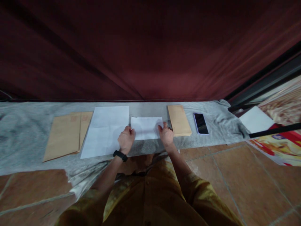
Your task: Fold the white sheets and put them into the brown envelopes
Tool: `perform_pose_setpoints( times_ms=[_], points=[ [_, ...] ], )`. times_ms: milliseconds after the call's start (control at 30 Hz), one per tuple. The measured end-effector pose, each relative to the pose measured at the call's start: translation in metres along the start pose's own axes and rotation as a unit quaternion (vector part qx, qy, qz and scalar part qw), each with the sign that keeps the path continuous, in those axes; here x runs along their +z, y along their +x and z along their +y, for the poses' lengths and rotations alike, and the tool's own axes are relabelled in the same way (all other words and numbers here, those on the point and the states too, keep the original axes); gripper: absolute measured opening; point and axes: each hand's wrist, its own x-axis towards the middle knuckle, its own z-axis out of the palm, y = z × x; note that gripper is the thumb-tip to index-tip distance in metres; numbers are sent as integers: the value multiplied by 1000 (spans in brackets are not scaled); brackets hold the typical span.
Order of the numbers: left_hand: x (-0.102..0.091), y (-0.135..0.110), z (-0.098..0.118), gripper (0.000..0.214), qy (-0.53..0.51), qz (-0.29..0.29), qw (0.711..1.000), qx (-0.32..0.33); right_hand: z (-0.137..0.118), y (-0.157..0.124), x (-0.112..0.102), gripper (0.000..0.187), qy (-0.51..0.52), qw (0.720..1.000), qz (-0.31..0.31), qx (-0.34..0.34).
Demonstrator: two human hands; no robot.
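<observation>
Between my hands is a small white sheet of paper (147, 128), possibly folded, over the grey cloth. My left hand (126, 139) grips its left edge with the fingers closed. At the opposite edge, my right hand (166, 134) pinches the paper between thumb and fingers. A larger stack of white paper (107, 130) lies flat just left of my left hand. Close to my right hand rests a small stack of brown envelopes (180, 121).
Larger brown envelopes (64, 135) overlap at the left of the grey cloth (150, 110). A phone (201, 123) lies at the right. Behind hangs a dark red curtain (150, 62). A dark metal bar (275, 130) and a colourful printed box (282, 146) stand at far right, above tiled floor (249, 175).
</observation>
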Motion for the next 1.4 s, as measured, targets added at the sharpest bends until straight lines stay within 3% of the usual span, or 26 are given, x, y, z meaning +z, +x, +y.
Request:
perform_pose_setpoints(
  times_ms=[600, 767, 867, 967, 1100, 1267, 1400],
  points=[
    [7, -5, 3, 34, 39, 22, 999, 26, -1, -2, 1, 46, -18, 999, 25, -12],
    [14, -6, 1, 34, 43, 54, 997, 45, -1, -4, 6, 45, -34, 998, 39, -26],
    [19, -5, -3, 35, 48, 103, 990, 89, -1, -5, 10, 47, -41, 998, 44, -27],
    [27, -7, -4, 42, 44, 154, 969, 188, -1, -4, 11, 48, -42, 998, 41, -25],
    [46, -18, 5, 50, 13, 146, 933, 329, -1, -5, 10, 47, -40, 998, 35, -26],
    [68, -28, 13, 56, 13, 118, 943, 310, -3, -4, 8, 45, -40, 998, 34, -23],
    [75, -26, 11, 56, 20, 115, 946, 302, -4, -5, 0, 43, -22, 999, 27, -16]
  ],
)
